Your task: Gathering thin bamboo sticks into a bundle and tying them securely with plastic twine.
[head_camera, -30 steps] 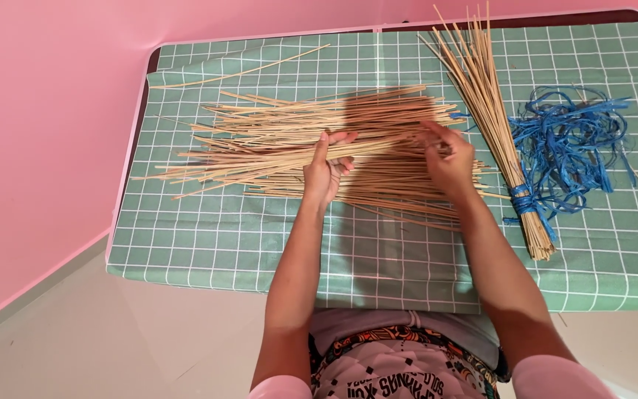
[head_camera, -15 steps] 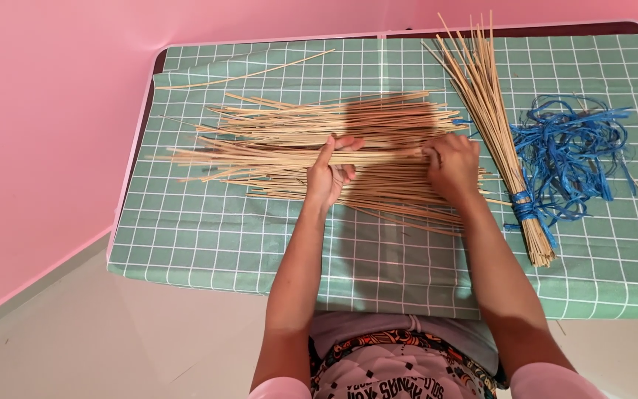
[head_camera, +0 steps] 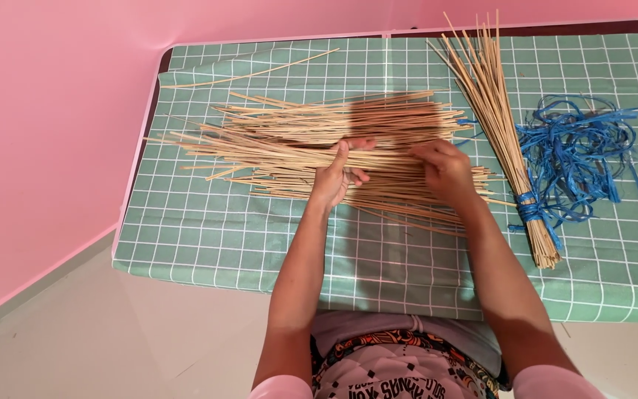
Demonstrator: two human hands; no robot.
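Far left on the green checked tablecloth (head_camera: 208, 236), one stray stick (head_camera: 249, 74) lies apart near the back edge, slanting up to the right. Next comes the loose pile of thin pale sticks (head_camera: 275, 144), spread across the middle of the table with its long axis running left to right; the ends are uneven and a few sticks splay off at slight angles. The left hand (head_camera: 337, 174) rests on the pile with fingers curled around a few sticks and the thumb raised, a loose hold rather than a tight fist. The right hand (head_camera: 448, 168) lies palm down on the same pile, fingers bent over the sticks; whether it grips any cannot be told. Further right, one bundle (head_camera: 500, 140) is already tied with blue string near its lower end and points away from the person, fanning out toward the back. Beside it sits a tangle of blue string (head_camera: 577, 155). So one bundle looks finished, and the large pile remains ungathered and untied.
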